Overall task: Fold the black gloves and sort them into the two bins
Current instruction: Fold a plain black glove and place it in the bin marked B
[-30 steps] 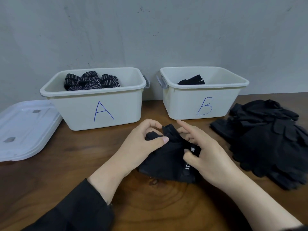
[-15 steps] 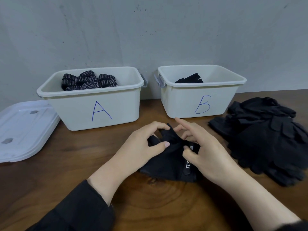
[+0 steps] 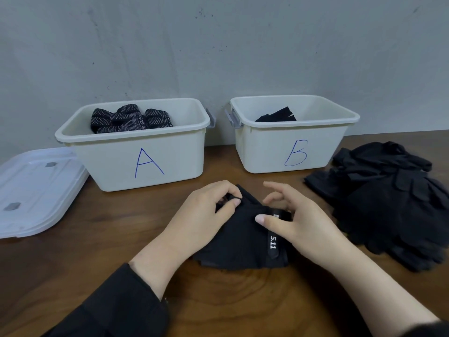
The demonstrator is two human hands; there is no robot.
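A dark wooden table [image 3: 73,263] stood against a plain grey wall [image 3: 218,45]. Nearest the camera, two forearms reached in from the bottom edge, the left in a black sleeve [image 3: 116,305], both cut off by the frame. Between them a black glove [image 3: 233,242] lay flat on the wood, its long axis running away from the person; a strap printed "5.11" ran the same way near its right side. Its far end was bunched under the hands, so the glove's fingers could not be made out. The left hand [image 3: 204,215] pinched a fold of that far end between thumb and curled fingers. The right hand [image 3: 298,222] pressed its thumb on the strap, its other fingers loosely bent above the fabric. To the right, a heap of black gloves [image 3: 388,203] lay near the table's edge, single gloves hard to separate. At the left a white lid [image 3: 34,190] was partly cut off. Farthest back stood bin A [image 3: 145,161], holding speckled folded gloves [image 3: 128,119], and bin B [image 3: 291,152], where a plain folded glove [image 3: 277,116] showed only partly above the rim.
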